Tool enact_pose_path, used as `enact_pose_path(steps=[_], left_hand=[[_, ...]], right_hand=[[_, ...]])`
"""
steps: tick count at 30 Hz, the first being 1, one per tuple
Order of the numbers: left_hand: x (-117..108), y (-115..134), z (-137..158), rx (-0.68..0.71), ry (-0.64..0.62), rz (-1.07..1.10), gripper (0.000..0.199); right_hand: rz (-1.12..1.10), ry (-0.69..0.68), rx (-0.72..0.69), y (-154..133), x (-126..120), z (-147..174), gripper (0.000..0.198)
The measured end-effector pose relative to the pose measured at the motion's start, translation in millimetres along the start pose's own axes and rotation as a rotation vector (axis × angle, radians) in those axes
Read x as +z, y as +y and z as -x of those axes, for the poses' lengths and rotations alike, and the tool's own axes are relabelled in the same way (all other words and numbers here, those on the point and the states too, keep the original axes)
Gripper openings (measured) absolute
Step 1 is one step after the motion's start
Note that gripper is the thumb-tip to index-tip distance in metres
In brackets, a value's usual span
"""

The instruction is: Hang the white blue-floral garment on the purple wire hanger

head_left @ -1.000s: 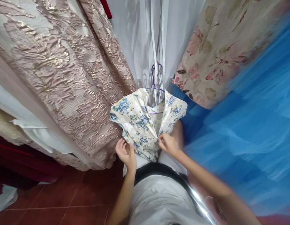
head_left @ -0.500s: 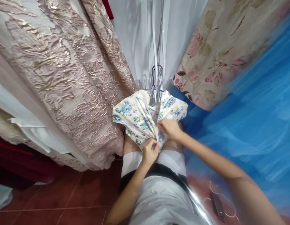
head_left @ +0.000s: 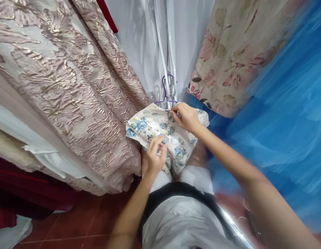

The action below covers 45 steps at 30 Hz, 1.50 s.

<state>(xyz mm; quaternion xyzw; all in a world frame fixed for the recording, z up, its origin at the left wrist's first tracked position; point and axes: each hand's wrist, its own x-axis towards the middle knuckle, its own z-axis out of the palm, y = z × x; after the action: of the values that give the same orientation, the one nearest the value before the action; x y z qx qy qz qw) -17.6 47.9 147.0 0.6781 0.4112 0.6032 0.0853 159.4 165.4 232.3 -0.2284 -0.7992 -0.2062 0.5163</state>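
Note:
A white blouse (head_left: 160,119) printed with blue flowers lies across my thighs on a purple hanger (head_left: 165,93), whose hook points away from me. At the blouse's upper edge, near the neckline, my right hand (head_left: 185,117) pinches the cloth between thumb and fingers. My left hand (head_left: 155,155) is over the lower front, slightly blurred, its fingers curved and apart from the thumb. Whether its fingertips touch the cloth is hard to tell. The two front sides of the blouse lie over each other.
A pink-gold brocade cloth (head_left: 80,86) hangs at left. White ribbons (head_left: 160,45) trail in front of white fabric (head_left: 134,45). Beige floral fabric (head_left: 228,58) and blue tulle (head_left: 280,131) hang at right. Red floor tiles (head_left: 69,224) show at lower left.
My right hand has moved up to the neckline, carrying the cloth over and covering the opening. My left hand has loosened its pinch and shifted up and left.

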Motion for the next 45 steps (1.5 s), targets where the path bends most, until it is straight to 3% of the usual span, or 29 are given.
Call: enact_pose_path(steps=[2,4,6,8,14,17,20,24,28,32,34,37,41,45], left_hand=[[-9.1,6.2,-55.6,0.167,-0.012,-0.107,0.034],[-13.6,9.8,-104.7,0.245,-0.157,-0.203,0.034],[-13.4,10.0,-137.8,0.289,-0.288,-0.293,0.033],[-9.5,8.6,-152.7,0.304,-0.308,-0.326,0.032],[9.6,8.1,-148.9,0.231,-0.131,-0.313,0.027],[7.0,5.4,-155.2,0.199,-0.032,-0.3,0.028],[-19.2,-9.2,-170.6,0.166,0.059,-0.302,0.027],[-80.5,-54.5,-180.4,0.114,0.116,-0.364,0.032],[-118.7,-110.0,-149.4,0.002,0.21,-0.346,0.036],[-101.3,-139.7,-85.0,-0.124,0.128,-0.334,0.042],[-78.9,-134.9,-53.2,-0.124,0.069,-0.33,0.041],[-42.3,-99.4,-24.9,-0.118,-0.075,-0.207,0.036],[-8.2,-30.4,-33.8,-0.098,-0.365,-0.034,0.029],[0.6,2.4,-44.4,-0.28,-0.635,0.372,0.038]], right_hand=[[-0.019,0.021,-0.008,-0.4,-2.9,1.1,0.022],[-0.036,0.02,0.007,0.6,-3.2,0.0,0.022],[-0.054,-0.003,0.028,1.9,-0.9,-0.4,0.025],[-0.078,-0.023,0.043,3.4,3.9,2.2,0.028],[-0.11,0.003,0.08,8.7,29.6,23.7,0.03],[-0.118,-0.049,0.066,3.1,36.7,39.8,0.027],[-0.163,-0.134,0.015,-12.6,31.9,63.1,0.027],[-0.262,-0.257,0.055,-36.5,14.3,95.4,0.029],[-0.329,-0.275,0.082,-52.5,3.0,113.8,0.025],[-0.404,-0.34,0.061,-65.7,1.7,126.5,0.021],[-0.445,-0.411,0.124,-71.7,3.3,131.8,0.02],[-0.565,-0.464,0.359,-79.4,7.8,131.4,0.02],[-0.841,-0.615,0.66,-85.9,7.2,110.4,0.039],[-1.06,-0.732,0.888,-84.7,-30.2,80.5,0.046]])
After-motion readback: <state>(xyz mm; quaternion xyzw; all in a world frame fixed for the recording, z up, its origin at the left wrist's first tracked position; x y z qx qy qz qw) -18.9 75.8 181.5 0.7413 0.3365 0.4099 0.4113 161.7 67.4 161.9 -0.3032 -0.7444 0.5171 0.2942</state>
